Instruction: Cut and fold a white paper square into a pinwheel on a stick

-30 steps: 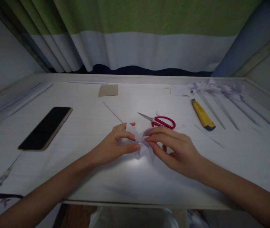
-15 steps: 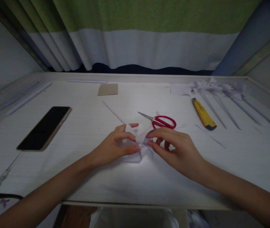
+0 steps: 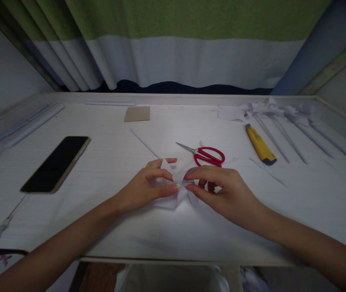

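A white paper flower [image 3: 181, 196] with folded petals is between my two hands, low over the white table. My left hand [image 3: 148, 184] is closed around its left side, thumb and forefinger pinching near the middle. From behind that hand a thin white paper stem [image 3: 144, 143] sticks out to the upper left; where it joins is hidden. My right hand [image 3: 218, 184] pinches a petal on the right side between thumb and forefinger. Just beyond the right hand lie scissors [image 3: 205, 155] with red handles, blades pointing left.
At the right lie a yellow utility knife [image 3: 260, 145] and several finished paper flowers [image 3: 270, 107] on stems. A phone [image 3: 57, 164] rests at the left, near rolled paper [image 3: 35, 125]. A cardboard square [image 3: 137, 114] lies at the back. A curtain [image 3: 191, 52] hangs behind the table [image 3: 115, 239].
My right hand has shifted slightly left, its fingertips closer to the flower's middle. The left hand keeps its pinch. The scene has moved a little left as the camera shifted.
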Available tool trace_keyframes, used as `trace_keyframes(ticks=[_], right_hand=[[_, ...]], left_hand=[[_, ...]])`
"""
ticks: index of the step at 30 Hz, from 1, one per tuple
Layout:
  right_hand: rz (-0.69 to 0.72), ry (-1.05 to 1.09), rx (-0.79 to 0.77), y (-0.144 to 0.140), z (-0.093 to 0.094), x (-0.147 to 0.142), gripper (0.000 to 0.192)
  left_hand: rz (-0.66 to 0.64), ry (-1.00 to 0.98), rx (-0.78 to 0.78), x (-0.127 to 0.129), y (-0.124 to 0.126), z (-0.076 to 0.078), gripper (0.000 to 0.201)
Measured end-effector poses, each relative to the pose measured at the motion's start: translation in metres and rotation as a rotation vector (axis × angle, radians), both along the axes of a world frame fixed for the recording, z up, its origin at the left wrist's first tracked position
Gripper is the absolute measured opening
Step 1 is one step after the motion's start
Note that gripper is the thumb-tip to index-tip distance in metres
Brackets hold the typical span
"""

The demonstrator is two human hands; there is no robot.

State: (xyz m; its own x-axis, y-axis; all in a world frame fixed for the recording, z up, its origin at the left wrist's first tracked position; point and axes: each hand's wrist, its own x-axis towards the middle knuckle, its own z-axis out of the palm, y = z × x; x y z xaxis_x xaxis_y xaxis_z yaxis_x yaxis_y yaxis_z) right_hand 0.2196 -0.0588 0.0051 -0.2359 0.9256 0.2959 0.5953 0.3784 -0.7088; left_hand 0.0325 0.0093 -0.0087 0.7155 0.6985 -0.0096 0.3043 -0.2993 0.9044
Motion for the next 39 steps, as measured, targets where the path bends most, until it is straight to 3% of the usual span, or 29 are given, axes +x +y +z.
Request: trace_keyframes(ticks=[39], right_hand=[[-0.037,0.089,-0.044,-0.0020,-0.0050,-0.0066,0.017]], left_hand=[[-0.012,-0.001,-0.008,-0.0001,0.0007,0.0012,0.009]])
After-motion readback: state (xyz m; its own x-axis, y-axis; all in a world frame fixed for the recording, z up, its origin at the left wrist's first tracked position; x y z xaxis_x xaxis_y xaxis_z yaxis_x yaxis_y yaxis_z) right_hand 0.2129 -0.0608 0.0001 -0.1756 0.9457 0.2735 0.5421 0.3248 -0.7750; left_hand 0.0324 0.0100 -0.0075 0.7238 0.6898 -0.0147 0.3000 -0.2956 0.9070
